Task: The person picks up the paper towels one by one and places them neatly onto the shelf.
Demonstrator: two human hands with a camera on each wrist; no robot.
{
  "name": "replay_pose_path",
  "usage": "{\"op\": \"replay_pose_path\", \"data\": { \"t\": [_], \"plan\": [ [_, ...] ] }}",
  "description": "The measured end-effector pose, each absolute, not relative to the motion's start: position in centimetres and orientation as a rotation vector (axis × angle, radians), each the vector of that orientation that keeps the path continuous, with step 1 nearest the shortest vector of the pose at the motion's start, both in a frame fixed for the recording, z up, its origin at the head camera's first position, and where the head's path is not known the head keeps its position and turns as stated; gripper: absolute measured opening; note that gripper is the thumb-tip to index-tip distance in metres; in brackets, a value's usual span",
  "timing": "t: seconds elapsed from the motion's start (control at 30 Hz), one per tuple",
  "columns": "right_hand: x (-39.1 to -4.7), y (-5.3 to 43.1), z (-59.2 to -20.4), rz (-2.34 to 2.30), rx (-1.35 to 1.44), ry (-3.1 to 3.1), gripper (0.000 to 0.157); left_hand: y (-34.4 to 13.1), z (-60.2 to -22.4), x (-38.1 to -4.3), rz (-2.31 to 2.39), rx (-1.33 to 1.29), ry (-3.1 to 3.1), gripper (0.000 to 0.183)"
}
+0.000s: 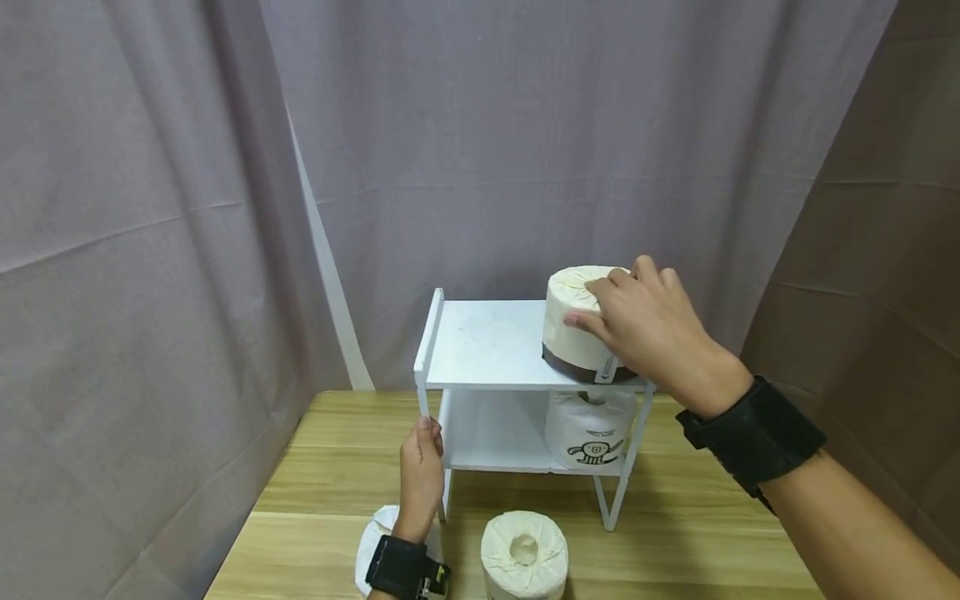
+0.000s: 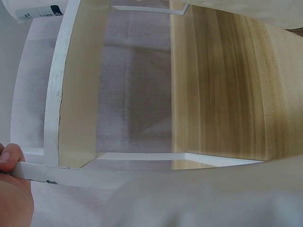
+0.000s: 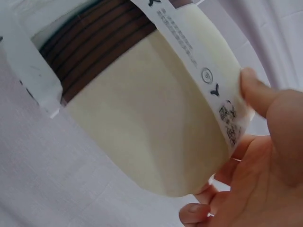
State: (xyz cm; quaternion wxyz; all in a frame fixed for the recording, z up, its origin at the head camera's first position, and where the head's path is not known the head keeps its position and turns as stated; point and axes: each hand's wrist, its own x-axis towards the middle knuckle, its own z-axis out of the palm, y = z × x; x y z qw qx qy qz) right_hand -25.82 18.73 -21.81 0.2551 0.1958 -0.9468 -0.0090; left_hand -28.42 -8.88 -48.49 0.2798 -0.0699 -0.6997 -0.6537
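A cream toilet paper roll with a dark brown band at its base stands on the right end of the top tier of a white two-tier shelf. My right hand holds this roll from above, thumb on its side and fingers bent over its top. In the right wrist view, the thumb lies against the roll's wrapper near a printed white strip. Lower down on the left, my left hand grips the shelf's front left leg. The left wrist view shows the fingers around the white frame.
On the lower tier at the right sits a white roll with a cartoon print. Another cream roll stands on the wooden table in front. A white roll is partly hidden behind my left wrist. Grey curtains hang behind.
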Motion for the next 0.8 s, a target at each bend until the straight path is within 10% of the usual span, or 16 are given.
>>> {"op": "replay_pose_path", "data": {
  "t": [0.8],
  "plan": [
    [-27.2, 13.7, -20.8, -0.183, 0.148, -2.621, 0.07, -9.3, -48.3, -28.2, -1.729, -0.195, -1.884, 0.047]
  ]
}}
